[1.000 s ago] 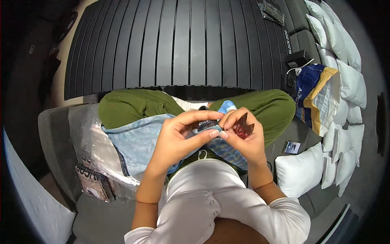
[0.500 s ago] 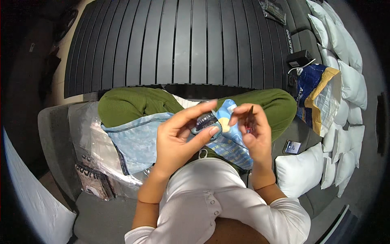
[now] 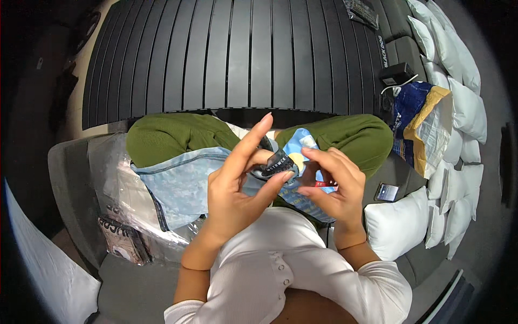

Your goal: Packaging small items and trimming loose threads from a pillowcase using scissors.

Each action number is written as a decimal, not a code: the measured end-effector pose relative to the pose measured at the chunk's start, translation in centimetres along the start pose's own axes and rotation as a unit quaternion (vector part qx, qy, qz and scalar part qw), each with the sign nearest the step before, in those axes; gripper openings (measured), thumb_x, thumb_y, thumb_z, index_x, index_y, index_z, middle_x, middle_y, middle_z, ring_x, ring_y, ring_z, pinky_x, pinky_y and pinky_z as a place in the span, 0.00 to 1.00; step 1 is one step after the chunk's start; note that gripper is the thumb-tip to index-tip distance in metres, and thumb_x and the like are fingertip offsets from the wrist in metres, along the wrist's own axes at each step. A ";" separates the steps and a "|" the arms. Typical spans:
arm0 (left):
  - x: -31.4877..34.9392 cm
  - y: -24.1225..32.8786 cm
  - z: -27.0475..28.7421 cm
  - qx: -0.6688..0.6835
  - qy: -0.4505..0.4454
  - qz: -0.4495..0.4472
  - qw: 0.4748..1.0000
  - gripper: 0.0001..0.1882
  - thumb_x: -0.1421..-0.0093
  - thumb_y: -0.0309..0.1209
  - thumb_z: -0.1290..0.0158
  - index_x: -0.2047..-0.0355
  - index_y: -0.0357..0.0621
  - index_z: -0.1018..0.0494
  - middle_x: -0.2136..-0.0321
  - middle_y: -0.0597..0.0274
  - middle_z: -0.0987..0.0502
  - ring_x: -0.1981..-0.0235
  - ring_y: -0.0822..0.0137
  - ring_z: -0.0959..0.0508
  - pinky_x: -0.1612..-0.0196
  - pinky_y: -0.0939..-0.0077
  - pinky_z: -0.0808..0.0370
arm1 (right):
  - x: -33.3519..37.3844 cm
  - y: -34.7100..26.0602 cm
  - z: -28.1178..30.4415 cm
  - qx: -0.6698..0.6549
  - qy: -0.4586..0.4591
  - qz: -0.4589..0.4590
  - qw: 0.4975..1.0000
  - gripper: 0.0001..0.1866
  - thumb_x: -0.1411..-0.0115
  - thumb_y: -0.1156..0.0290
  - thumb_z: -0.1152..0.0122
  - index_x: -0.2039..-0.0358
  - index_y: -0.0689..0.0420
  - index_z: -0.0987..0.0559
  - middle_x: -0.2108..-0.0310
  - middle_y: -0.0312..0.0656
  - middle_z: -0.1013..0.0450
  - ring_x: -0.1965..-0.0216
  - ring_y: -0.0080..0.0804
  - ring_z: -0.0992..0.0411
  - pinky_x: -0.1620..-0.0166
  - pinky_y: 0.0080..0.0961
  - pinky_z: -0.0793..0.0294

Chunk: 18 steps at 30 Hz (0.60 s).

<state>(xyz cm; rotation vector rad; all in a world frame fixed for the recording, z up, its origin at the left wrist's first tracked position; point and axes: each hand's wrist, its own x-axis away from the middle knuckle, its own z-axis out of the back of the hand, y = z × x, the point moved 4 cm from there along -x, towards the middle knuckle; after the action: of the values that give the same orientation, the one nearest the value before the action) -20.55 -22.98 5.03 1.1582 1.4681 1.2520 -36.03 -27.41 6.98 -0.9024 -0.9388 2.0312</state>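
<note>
Over my crossed legs lies a light blue patterned garment (image 3: pixel 181 181) with dark seams and edging. My left hand (image 3: pixel 232 191) pinches a dark band with pale lettering (image 3: pixel 278 162) between thumb and bent fingers, its index finger raised. Just to the right, my right hand (image 3: pixel 342 181) is curled with thumb and fingertips close to that band. A small red object (image 3: pixel 325 184) shows within the right hand; its kind cannot be made out. Brighter blue cloth with a yellow patch (image 3: pixel 302 143) lies between the hands; whether it belongs to the same garment is unclear.
A black slatted table (image 3: pixel 243 59) stands in front of my knees. Clear plastic wrapping (image 3: pixel 121 186) and a packaged item (image 3: pixel 123 237) lie on the sofa at left. To the right are a phone (image 3: pixel 387 192), white cushions (image 3: pixel 396 221), a blue-and-yellow sack (image 3: pixel 415 124) and a black box (image 3: pixel 396 74).
My right hand has turned and come nearer to the dark band, with its fingertips pointing left. The left index finger has risen, and the band has tilted.
</note>
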 end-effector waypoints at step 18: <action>0.0 0.5 -0.1 -0.084 -0.095 -0.046 0.991 0.33 0.55 0.14 0.45 0.46 0.36 0.39 0.49 0.55 0.32 0.63 0.71 0.23 0.54 0.76 0.28 | -0.2 -0.4 0.1 0.052 -0.011 0.055 0.997 0.24 0.64 0.66 0.30 0.65 0.64 0.22 0.79 0.40 0.28 0.83 0.27 0.36 0.79 0.19 0.39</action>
<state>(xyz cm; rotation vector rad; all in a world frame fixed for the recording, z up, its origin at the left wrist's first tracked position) -20.64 -22.94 5.52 1.0546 1.2367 1.1448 -35.89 -27.38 7.39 -0.8929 -0.8023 2.1659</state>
